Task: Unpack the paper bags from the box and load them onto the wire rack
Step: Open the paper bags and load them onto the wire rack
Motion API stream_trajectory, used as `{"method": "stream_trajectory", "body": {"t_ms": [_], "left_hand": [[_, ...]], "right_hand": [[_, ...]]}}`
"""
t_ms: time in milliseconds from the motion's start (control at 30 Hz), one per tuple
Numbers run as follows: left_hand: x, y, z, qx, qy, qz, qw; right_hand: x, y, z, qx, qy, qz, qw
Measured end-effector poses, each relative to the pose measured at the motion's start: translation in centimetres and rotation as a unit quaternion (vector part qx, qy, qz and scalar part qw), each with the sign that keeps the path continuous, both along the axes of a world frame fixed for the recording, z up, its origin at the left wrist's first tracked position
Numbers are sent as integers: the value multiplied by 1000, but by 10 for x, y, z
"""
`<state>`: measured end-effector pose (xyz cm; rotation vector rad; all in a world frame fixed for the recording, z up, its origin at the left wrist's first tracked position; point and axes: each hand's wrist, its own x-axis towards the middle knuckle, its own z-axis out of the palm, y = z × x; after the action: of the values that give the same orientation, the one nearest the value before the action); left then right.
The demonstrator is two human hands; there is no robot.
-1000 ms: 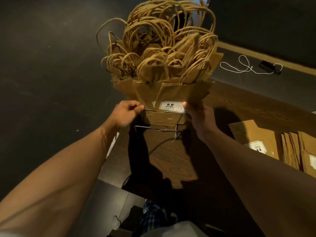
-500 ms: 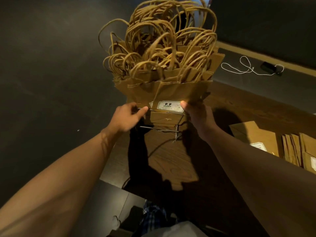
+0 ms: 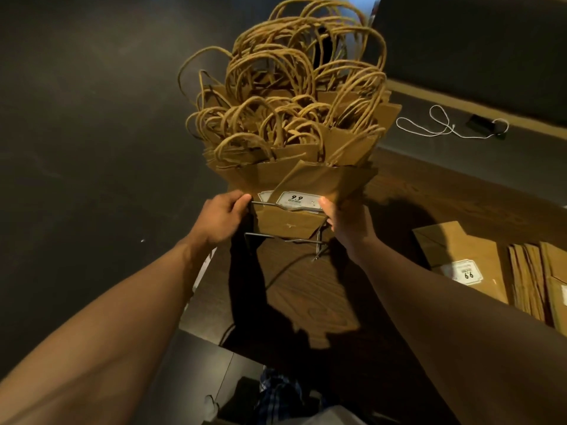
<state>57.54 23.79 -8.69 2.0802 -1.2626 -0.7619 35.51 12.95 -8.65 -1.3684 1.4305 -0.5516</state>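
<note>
Both hands clasped on the wire rack (image 3: 283, 237), paper bags (image 3: 294, 142) packed upright in it.

Nearest, left hand (image 3: 222, 220) at 9 o'clock of the rack, grip narrow, fingers curled round the top wire. Right hand (image 3: 346, 222) at 3 o'clock, thumb pressed beside the front bag's 9.9 label (image 3: 296, 199), remaining fingers hidden behind the bags; grip closed on the rack's side. Rack standing on the wooden counter (image 3: 306, 289). At 3 o'clock, more flat bags (image 3: 460, 256) lying on the counter. Farther, at 1 o'clock, white cord (image 3: 441, 127) on the floor.
</note>
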Motion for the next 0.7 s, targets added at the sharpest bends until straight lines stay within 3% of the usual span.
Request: {"method": "stream_trajectory", "body": {"t_ms": [133,300,500,700], "left_hand": [[-6,-2,2,38,-37,4,999],[-17,11,11,45,-186,65,979],[-53,13,28,-1,-156,-59,986],[-121,-11,39,0,-107,-156,982]], "right_hand": [[-4,4,-1,-15,-12,6,1000],[-10,3,12,-31,-65,-59,996],[-20,-1,19,88,-78,26,993],[-66,-22,18,64,-13,25,998]]}}
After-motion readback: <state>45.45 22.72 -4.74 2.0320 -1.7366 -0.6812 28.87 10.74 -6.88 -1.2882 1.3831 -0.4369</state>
